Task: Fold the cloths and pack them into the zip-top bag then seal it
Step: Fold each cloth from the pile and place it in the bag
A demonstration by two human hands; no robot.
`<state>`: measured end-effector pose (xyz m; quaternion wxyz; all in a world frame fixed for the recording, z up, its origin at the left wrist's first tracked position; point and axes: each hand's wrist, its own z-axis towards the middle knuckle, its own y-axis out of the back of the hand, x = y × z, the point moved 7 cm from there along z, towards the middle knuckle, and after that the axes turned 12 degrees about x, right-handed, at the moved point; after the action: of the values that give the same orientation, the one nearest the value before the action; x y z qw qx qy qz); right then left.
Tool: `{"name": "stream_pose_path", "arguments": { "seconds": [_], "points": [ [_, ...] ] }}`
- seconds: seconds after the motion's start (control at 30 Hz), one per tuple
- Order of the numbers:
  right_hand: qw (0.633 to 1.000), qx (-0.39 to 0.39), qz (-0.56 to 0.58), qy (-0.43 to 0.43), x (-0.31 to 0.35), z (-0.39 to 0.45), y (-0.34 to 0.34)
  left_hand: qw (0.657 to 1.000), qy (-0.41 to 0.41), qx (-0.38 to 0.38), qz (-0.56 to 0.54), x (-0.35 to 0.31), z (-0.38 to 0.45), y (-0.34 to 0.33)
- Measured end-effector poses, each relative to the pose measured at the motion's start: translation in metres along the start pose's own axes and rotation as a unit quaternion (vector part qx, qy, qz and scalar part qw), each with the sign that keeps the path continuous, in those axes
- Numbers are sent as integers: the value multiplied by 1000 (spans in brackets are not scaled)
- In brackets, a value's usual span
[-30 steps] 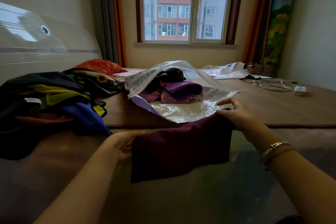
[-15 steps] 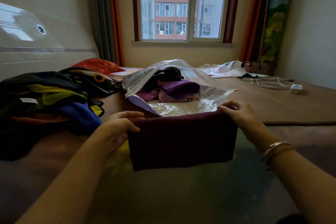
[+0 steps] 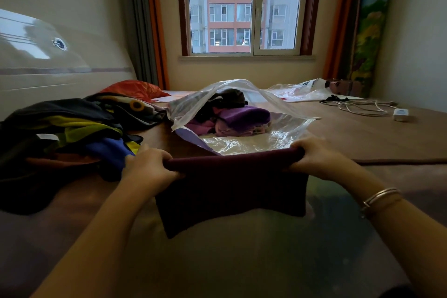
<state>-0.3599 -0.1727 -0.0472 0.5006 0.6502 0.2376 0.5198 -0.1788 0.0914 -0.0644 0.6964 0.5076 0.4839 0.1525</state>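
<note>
Maroon cloth (image 3: 232, 191), folded, hangs gripped at its top corners by our left hand (image 3: 147, 167) and right hand (image 3: 319, 157), fingers curled, just before the open zip-top bag (image 3: 256, 143). Several folded cloths (image 3: 242, 118) are packed; the pile (image 3: 65, 133) at the bed's left edge remains; sealing is pending.

The zip-top bag (image 3: 242, 126) gapes open straight ahead, purple cloths (image 3: 244, 117) filling its back; a clothes pile (image 3: 67, 133) crowds the left, cable (image 3: 362, 107) far right.

Matt maroon cloth (image 3: 232, 191); glossy, crinkled clear plastic bag (image 3: 254, 143).
</note>
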Motion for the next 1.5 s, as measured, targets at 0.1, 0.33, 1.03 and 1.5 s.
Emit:
{"name": "stream_pose_path", "arguments": {
  "seconds": [0.1,0.33,1.03,1.5],
  "points": [
    [975,40,216,-4,-18,-3,-2,979,-17,81,-188,4,-4,-7],
    [937,8,344,-55,-3,-3,-20,897,-30,100,-429,-32,-16,-31],
    [867,2,491,82,48,19,-31,749,-48,100,-653,-82,9,-59],
    [832,-49,552,-17,5,219,21,954,-32,31,-297,-140,171,-42]
  ]
}}
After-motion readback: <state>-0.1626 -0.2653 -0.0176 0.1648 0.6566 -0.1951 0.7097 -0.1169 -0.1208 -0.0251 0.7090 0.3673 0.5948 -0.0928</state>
